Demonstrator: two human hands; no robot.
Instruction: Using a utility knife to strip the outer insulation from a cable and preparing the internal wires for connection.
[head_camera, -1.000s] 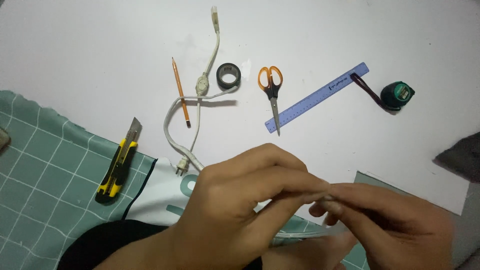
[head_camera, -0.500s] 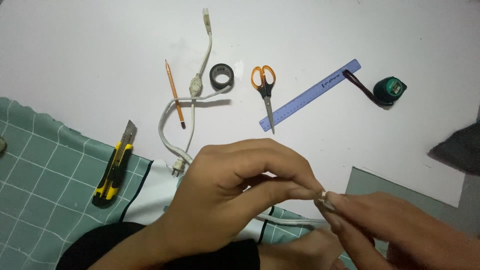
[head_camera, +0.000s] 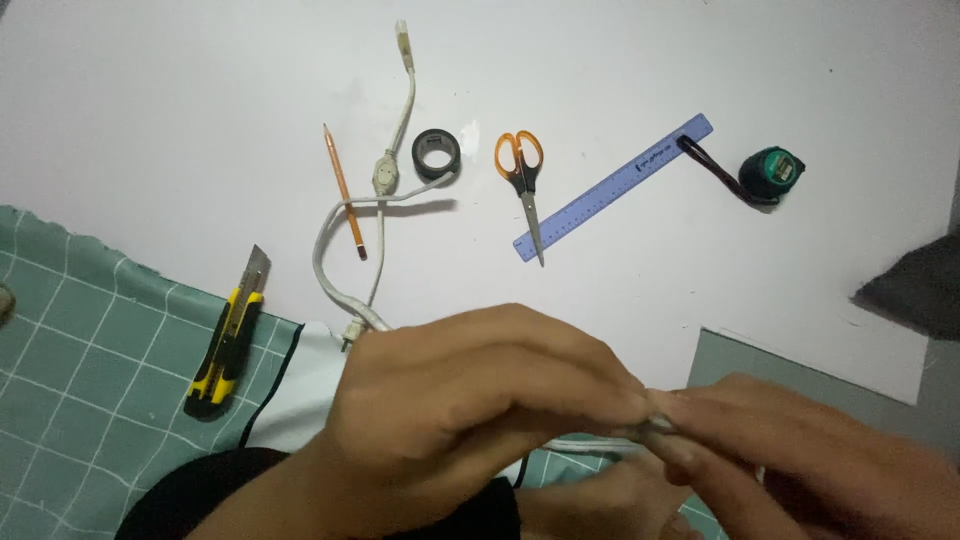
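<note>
Two hands meet low in view: my left hand (head_camera: 470, 410) and right hand (head_camera: 800, 460) pinch together on the end of a white cable (head_camera: 335, 250), fingertips clamped at its small tip. Cable runs back under my left hand and loops up across the white surface (head_camera: 180, 110). Beyond lie pencil (head_camera: 344, 192), tape roll (head_camera: 437, 153), orange scissors (head_camera: 523, 180), blue ruler (head_camera: 614, 187), tape measure (head_camera: 771, 172); utility knife (head_camera: 228, 340) sits on the green cutting mat (head_camera: 80, 400).

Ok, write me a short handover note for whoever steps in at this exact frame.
Left hand: closed over the white cable, fingertips pinching its end.
Right hand: fingertips meet the left's at that same end; the tip itself is hidden.
Cable's other end lies up on the white sheet.
Untouched: pencil, tape roll, orange scissors, blue ruler, tape measure, yellow utility knife.
Progress on the cable end cannot be judged.
</note>
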